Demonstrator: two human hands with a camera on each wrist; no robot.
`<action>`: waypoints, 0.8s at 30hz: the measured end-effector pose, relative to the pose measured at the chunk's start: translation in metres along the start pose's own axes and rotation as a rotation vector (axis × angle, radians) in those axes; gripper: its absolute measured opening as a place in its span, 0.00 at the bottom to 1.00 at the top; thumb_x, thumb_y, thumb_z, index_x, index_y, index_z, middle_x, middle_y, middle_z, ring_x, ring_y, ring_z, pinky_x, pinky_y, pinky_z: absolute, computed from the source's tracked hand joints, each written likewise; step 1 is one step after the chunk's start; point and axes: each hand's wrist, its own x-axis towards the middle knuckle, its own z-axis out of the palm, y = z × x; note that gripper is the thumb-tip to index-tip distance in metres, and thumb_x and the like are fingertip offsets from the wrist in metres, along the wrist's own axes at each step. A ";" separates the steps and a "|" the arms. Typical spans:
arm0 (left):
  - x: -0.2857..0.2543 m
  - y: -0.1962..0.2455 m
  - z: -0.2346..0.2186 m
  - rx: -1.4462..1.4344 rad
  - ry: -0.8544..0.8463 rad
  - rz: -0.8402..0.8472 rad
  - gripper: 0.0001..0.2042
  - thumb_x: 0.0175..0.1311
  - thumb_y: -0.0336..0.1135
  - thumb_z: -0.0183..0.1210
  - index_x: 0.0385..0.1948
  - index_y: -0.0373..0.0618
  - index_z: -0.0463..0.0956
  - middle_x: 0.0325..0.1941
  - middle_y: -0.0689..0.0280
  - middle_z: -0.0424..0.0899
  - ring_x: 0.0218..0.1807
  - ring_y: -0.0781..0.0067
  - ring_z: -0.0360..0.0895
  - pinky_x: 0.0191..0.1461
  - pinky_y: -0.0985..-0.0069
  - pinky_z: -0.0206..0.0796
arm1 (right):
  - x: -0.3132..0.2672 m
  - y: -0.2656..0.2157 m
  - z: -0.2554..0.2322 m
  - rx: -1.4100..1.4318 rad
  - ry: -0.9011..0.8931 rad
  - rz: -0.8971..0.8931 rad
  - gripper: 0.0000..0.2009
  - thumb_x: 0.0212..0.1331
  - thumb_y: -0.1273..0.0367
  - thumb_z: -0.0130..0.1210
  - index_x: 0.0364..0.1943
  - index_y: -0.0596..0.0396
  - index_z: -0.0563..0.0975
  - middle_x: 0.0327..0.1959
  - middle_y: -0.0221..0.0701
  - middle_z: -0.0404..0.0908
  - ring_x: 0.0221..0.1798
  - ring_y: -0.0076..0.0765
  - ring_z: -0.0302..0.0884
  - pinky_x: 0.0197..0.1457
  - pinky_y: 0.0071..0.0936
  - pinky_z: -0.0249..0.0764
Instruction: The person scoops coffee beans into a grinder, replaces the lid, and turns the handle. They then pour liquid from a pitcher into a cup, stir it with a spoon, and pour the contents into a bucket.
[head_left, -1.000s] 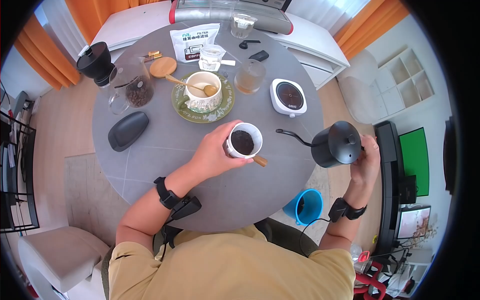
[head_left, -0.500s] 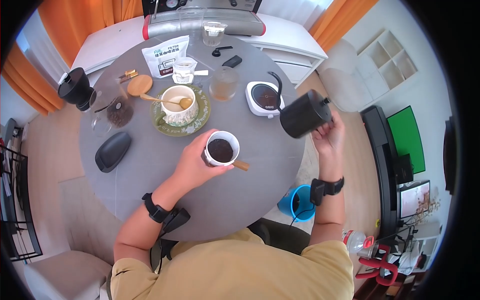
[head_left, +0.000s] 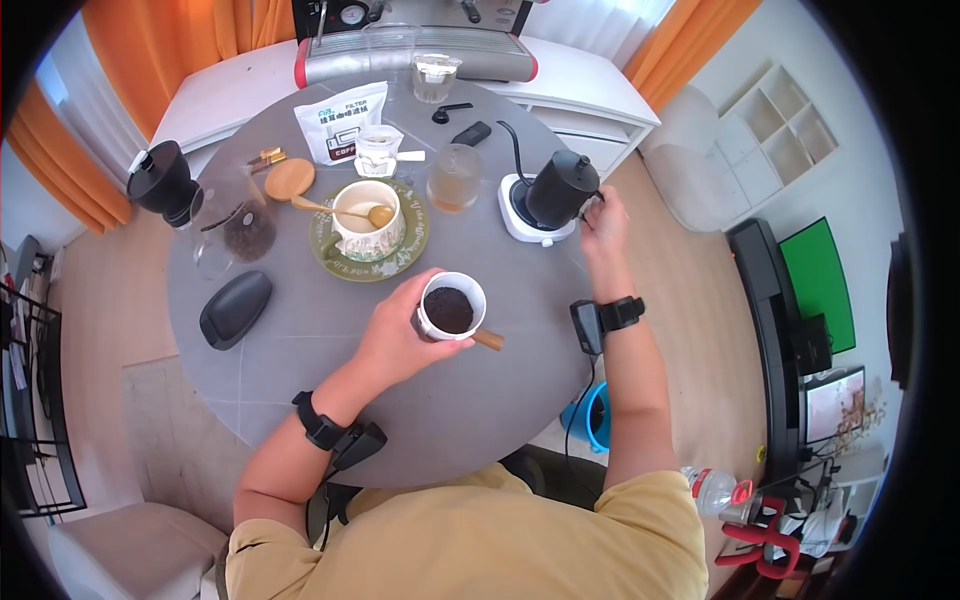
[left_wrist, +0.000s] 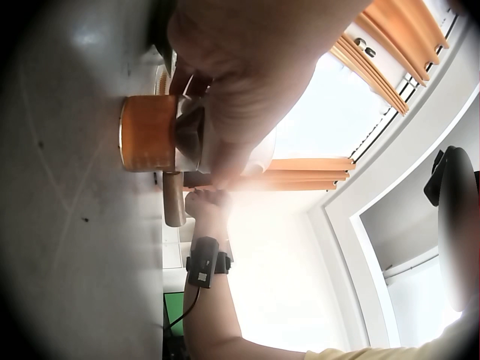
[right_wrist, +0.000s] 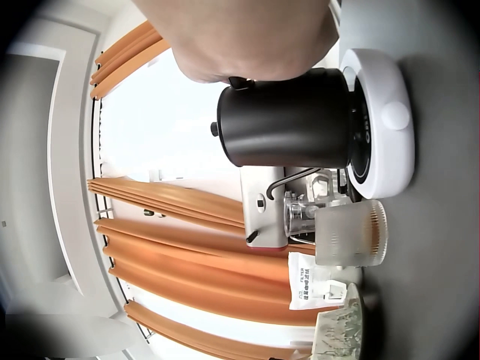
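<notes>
My left hand (head_left: 395, 328) curls round a white cup (head_left: 477, 287) with dark wet coffee grounds (head_left: 447, 310) inside. In the left wrist view, amber glass (left_wrist: 148, 133) shows directly below that hand, close over the tabletop, with a wooden handle (left_wrist: 173, 199) sticking out sideways. My right hand (head_left: 606, 228) grips the handle of a black gooseneck kettle (head_left: 562, 190). The kettle is upright on a round white base (right_wrist: 401, 150) with a dark top, its base right at that surface in the right wrist view. Its thin spout points away from me.
A patterned cup (head_left: 365, 240) with a wooden spoon stands on a green saucer (head_left: 330, 262). Near it are a ribbed glass (head_left: 455, 178), a white filter pouch (head_left: 330, 115), a jug of coffee beans (head_left: 245, 235) and a black dish (head_left: 236, 310). A blue bucket (head_left: 600, 425) stands below the table.
The right hand has carried the black kettle forward and left, from beside the table's right edge onto the white base. The left hand still holds the white cup in much the same place.
</notes>
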 end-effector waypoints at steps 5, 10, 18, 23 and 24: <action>0.000 0.000 0.001 -0.019 0.021 0.007 0.36 0.39 0.34 0.74 0.55 0.40 0.67 0.50 0.61 0.78 0.52 0.69 0.76 0.56 0.73 0.67 | -0.002 0.009 0.005 -0.006 0.027 -0.031 0.11 0.56 0.67 0.53 0.17 0.43 0.67 0.10 0.15 0.52 0.12 0.16 0.46 0.18 0.21 0.42; 0.000 -0.003 0.000 -0.011 -0.008 0.011 0.38 0.38 0.34 0.75 0.57 0.41 0.65 0.53 0.60 0.76 0.55 0.68 0.74 0.58 0.72 0.66 | -0.008 0.007 0.003 -0.169 -0.038 -0.088 0.10 0.60 0.59 0.54 0.26 0.45 0.70 0.17 0.16 0.62 0.21 0.15 0.59 0.23 0.18 0.50; 0.005 -0.020 -0.018 -0.220 0.248 0.244 0.26 0.59 0.43 0.59 0.56 0.40 0.65 0.50 0.59 0.76 0.54 0.67 0.73 0.56 0.76 0.63 | -0.048 -0.014 -0.026 -0.438 0.097 -0.369 0.12 0.63 0.56 0.51 0.34 0.49 0.72 0.31 0.24 0.75 0.36 0.19 0.70 0.31 0.19 0.62; 0.011 -0.033 -0.038 -0.509 0.639 -0.081 0.14 0.71 0.40 0.44 0.39 0.40 0.74 0.29 0.68 0.77 0.30 0.83 0.70 0.37 0.83 0.62 | -0.105 -0.025 -0.028 -0.592 -0.352 -0.171 0.11 0.65 0.60 0.49 0.33 0.51 0.75 0.26 0.23 0.75 0.30 0.17 0.70 0.31 0.17 0.64; 0.012 -0.037 -0.042 -0.508 0.642 -0.083 0.14 0.71 0.40 0.44 0.39 0.40 0.74 0.29 0.68 0.77 0.30 0.83 0.70 0.37 0.83 0.62 | -0.116 -0.025 -0.026 -0.723 -0.505 -0.111 0.12 0.66 0.59 0.48 0.33 0.53 0.75 0.26 0.24 0.75 0.29 0.18 0.70 0.31 0.18 0.65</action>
